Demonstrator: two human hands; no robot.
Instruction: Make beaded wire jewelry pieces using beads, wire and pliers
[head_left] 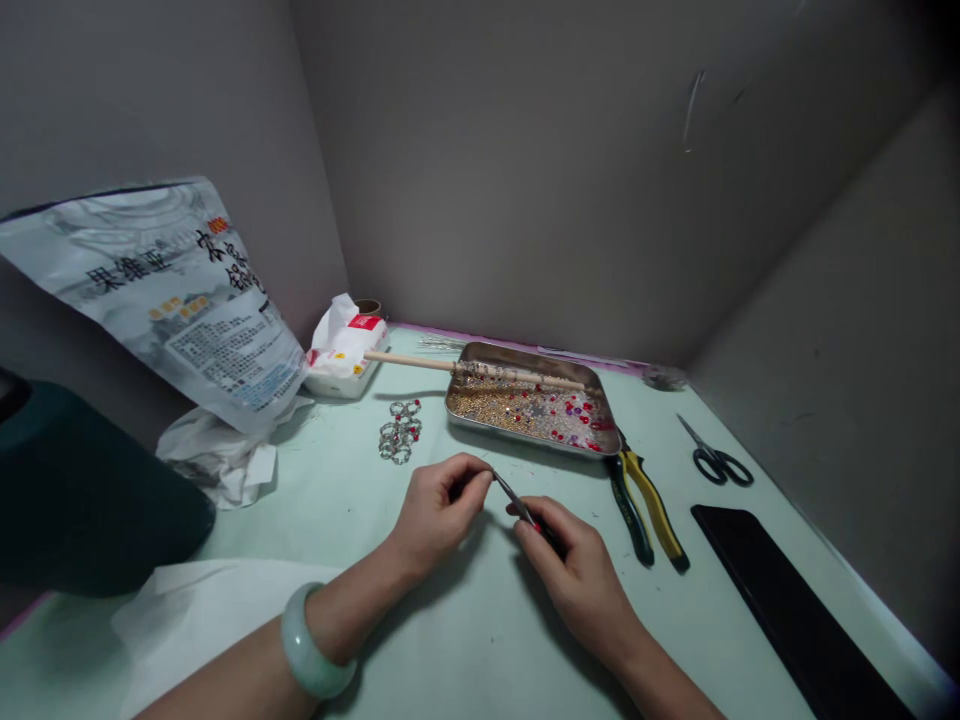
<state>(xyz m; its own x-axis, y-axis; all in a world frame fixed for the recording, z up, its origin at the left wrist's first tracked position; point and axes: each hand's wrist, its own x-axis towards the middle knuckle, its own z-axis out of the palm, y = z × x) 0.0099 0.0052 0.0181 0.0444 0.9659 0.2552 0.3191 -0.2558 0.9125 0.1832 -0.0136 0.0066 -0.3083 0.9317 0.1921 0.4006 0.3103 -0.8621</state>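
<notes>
My left hand (442, 505) is closed in a pinch in front of the tray, thumb against forefinger. What it holds is too small to make out. My right hand (574, 565) is wrapped round a slim pointed metal tool (516, 497) with some red and black near the grip; its exact kind is unclear. The tool's tip meets the left fingertips. Behind the hands is a metal tray (525, 446) of gold, clear and red beads. A wooden stick (411, 359) wound with beaded wire lies across it. Several beaded wire rings (400, 432) lie left of the tray.
Yellow-and-green pliers (651, 510), black scissors (716, 465) and a long black object (787, 600) lie at the right. A tissue pack (345, 360), a large pouch (172, 300), crumpled tissue (225, 455) and a dark green container (97, 490) stand at the left. Grey walls enclose the table.
</notes>
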